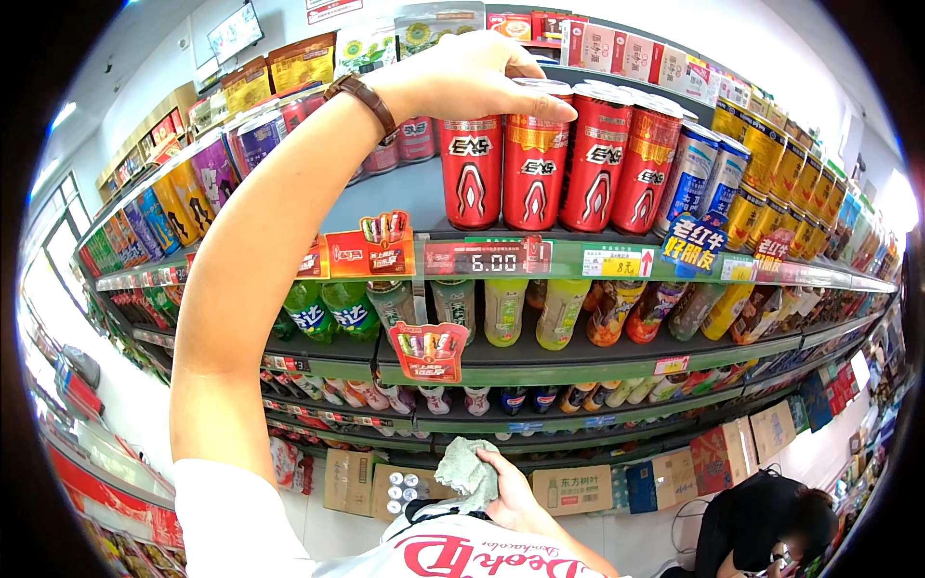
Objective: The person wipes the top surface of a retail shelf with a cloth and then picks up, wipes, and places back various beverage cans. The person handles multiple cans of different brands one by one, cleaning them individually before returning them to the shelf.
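My left hand, with a brown strap around its wrist, reaches over the upper shelf and grips the top of a red drink can. Its thumb lies across the front of the can near the rim, while the fingers behind are mostly hidden. Another red can stands just left of it, and more red cans stand to the right. Low in front of my body, my right hand holds a crumpled grey-green cloth.
Blue-and-silver cans and gold cans stand farther right. Below the shelf edge are rows of bottles. Cardboard boxes line the floor. A person in black crouches at the lower right.
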Motion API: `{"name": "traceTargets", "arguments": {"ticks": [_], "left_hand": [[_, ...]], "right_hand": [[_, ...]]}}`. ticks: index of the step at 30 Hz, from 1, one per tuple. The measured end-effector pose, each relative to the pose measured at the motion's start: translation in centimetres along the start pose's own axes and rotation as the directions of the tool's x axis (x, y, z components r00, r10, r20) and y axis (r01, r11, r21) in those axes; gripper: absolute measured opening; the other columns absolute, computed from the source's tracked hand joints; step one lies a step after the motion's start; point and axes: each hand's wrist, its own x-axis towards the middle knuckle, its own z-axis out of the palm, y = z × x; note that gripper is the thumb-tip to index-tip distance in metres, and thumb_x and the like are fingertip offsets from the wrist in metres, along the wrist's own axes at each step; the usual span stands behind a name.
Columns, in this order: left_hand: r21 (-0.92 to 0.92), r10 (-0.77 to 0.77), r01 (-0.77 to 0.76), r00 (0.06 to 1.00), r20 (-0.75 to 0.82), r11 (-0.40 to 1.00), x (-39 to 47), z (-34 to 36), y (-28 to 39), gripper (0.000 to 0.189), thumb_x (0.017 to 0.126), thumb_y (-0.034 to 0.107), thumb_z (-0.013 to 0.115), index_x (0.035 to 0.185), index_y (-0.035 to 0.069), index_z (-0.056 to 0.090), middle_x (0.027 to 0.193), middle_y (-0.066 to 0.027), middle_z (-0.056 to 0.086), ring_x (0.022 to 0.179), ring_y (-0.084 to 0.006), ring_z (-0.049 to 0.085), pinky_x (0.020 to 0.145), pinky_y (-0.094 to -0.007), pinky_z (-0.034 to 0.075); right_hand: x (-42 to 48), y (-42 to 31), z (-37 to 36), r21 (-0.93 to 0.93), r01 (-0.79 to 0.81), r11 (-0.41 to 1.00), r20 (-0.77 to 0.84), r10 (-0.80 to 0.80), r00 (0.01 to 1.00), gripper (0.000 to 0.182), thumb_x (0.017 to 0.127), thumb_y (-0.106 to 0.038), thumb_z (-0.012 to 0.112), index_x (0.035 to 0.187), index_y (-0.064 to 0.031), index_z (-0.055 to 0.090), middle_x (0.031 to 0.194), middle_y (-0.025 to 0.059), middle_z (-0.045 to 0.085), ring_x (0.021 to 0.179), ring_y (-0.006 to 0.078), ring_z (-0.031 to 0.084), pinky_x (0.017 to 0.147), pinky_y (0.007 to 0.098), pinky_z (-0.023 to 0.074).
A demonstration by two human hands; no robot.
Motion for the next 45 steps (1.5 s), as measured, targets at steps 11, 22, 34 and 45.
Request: {"name": "traceTargets", "arguments": {"ticks": [11,22,34,45], "left_hand": [[0.15,-0.037,0.045,0.998,-0.059,0.988,-0.5,0.0,1.3,0.063,0.08,0.062,0.069,0.104,0.005,0.072,0.088,-0.0123,0.069,0.081,-0.0219,0.064,0.074,-0.0322,0.05],[0.071,-0.101,0.101,0.995,0.001,0.992,-2.5,-2.2,-0.6,0.085,0.08,0.071,0.063,0.125,-0.002,0.062,0.119,-0.0198,0.066,0.112,-0.0287,0.063,0.096,-0.0368,0.048],[-0.187,-0.061,0.061,0.998,0.007,0.98,-4.3,-1.3,-2.5,0.062,0.088,0.05,0.069,0.124,0.0,0.063,0.108,-0.0105,0.069,0.095,-0.0158,0.063,0.084,-0.0295,0.052],[-0.012,-0.283,0.283,0.953,-0.108,0.959,-4.9,-5.9,-8.5,0.089,0.085,0.072,0.056,0.136,0.0,0.052,0.13,-0.019,0.059,0.121,-0.0289,0.057,0.101,-0.037,0.045]], "right_hand": [[0.5,0.1,-0.3,-0.028,0.015,1.0,-0.005,-0.015,1.0,0.032,0.096,-0.024,0.056,0.12,-0.0032,0.061,0.114,0.0114,0.068,0.105,0.0281,0.065,0.094,0.0454,0.0511],[0.7,0.1,-0.2,-0.072,0.051,0.996,-0.036,-0.054,0.998,0.037,0.097,-0.026,0.051,0.127,-0.0039,0.057,0.119,0.0122,0.066,0.108,0.029,0.064,0.097,0.0469,0.0481],[0.7,0.6,0.9,-0.082,-0.015,0.996,-0.011,0.014,1.0,0.034,0.097,-0.024,0.053,0.124,-0.0046,0.058,0.115,0.0114,0.067,0.105,0.0278,0.064,0.095,0.0459,0.0487],[1.8,0.4,0.2,-0.083,-0.008,0.997,-0.012,0.007,1.0,0.037,0.099,-0.027,0.046,0.126,-0.004,0.057,0.117,0.0129,0.067,0.105,0.0302,0.064,0.096,0.0481,0.0479]]}}
